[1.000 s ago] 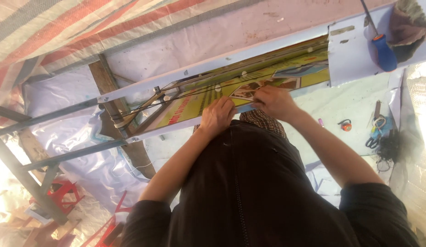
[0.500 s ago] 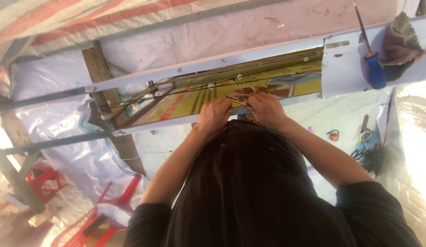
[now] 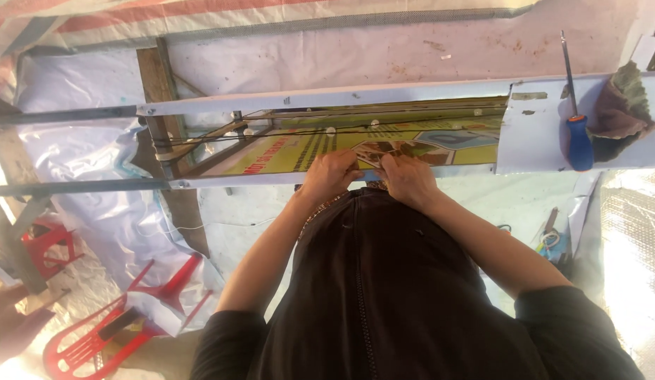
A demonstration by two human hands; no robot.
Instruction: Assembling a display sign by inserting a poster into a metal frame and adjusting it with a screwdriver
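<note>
Both hands closer together: left hand (image 3: 332, 176), right hand (image 3: 406, 176) nearly touching on printed sheet (image 3: 440, 138).

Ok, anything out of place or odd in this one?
Yes: a red plastic stool lies tipped on its side at lower left, legs pointing sideways. Otherwise the left hand and right hand rest together on the frame's near rail; nothing there looks damaged.

1. The left hand (image 3: 332, 176) and the right hand (image 3: 408, 177) lie side by side on the near edge of a long white frame (image 3: 327, 98), fingers curled over the rail.
2. Inside the frame lies a yellow-green printed sheet (image 3: 306, 148); thin dark cords (image 3: 222, 137) run along it.
3. A blue-handled screwdriver (image 3: 578, 137) rests on the frame's right end, just beside a crumpled cloth (image 3: 623, 112).
4. Red plastic stools (image 3: 109, 331) stand below left.
</note>
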